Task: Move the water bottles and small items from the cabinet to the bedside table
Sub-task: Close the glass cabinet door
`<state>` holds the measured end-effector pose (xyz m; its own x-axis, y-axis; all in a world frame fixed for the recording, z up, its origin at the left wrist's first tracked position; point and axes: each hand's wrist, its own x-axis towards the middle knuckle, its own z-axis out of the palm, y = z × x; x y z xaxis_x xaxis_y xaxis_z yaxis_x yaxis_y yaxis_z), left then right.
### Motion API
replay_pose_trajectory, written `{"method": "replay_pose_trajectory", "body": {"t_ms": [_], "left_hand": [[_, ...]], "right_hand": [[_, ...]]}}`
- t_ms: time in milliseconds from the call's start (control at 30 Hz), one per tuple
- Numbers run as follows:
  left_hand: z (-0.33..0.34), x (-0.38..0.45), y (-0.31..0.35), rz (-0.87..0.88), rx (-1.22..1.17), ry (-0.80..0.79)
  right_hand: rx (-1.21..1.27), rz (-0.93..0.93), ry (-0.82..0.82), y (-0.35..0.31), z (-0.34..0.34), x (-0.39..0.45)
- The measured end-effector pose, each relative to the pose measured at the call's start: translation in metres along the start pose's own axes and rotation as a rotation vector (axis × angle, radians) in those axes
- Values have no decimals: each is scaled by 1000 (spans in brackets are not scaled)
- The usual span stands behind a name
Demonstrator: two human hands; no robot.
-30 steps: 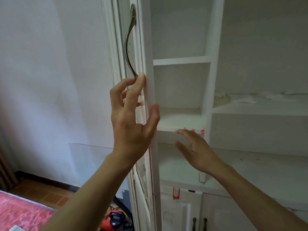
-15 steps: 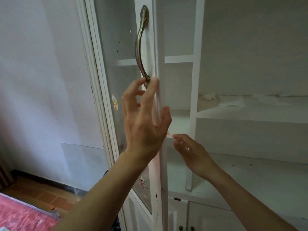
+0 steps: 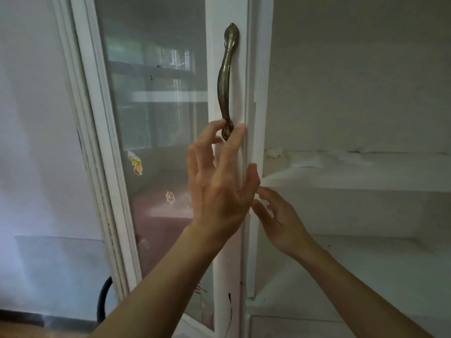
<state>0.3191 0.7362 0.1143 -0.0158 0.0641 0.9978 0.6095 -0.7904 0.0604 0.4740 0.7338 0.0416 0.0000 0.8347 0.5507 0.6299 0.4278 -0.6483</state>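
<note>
The white cabinet's glass door (image 3: 156, 132) stands almost shut against the frame. My left hand (image 3: 219, 189) presses flat on the door's right stile, fingers spread, fingertips at the lower end of the bronze curved handle (image 3: 227, 81). My right hand (image 3: 280, 218) is just to the right of it, fingers apart, by the door's edge and the shelf front. Neither hand holds anything. No water bottles or small items show on the visible shelves (image 3: 353, 184).
Crumpled white paper or film (image 3: 317, 157) lies on the middle shelf. Small stickers (image 3: 135, 163) are stuck on the glass. A black cable (image 3: 102, 301) hangs by the wall at lower left. The wall (image 3: 31, 142) is to the left of the cabinet.
The door has swung from edge-on to nearly shut, pushed by my left hand. My right hand drew back from the small shelf to the door's edge.
</note>
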Motion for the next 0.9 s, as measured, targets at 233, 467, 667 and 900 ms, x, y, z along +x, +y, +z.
{"method": "replay_pose_trajectory", "body": {"t_ms": [233, 467, 667, 900], "left_hand": [[10, 0, -3, 1, -8, 12], [24, -2, -8, 15, 24, 19], [43, -4, -7, -5, 84, 4], [60, -4, -11, -33, 127, -25]], "right_hand": [[-252, -97, 108, 7, -9, 37], [-132, -61, -15, 15, -12, 56], [186, -104, -61, 15, -26, 63], [292, -124, -101, 16, -37, 65]]}}
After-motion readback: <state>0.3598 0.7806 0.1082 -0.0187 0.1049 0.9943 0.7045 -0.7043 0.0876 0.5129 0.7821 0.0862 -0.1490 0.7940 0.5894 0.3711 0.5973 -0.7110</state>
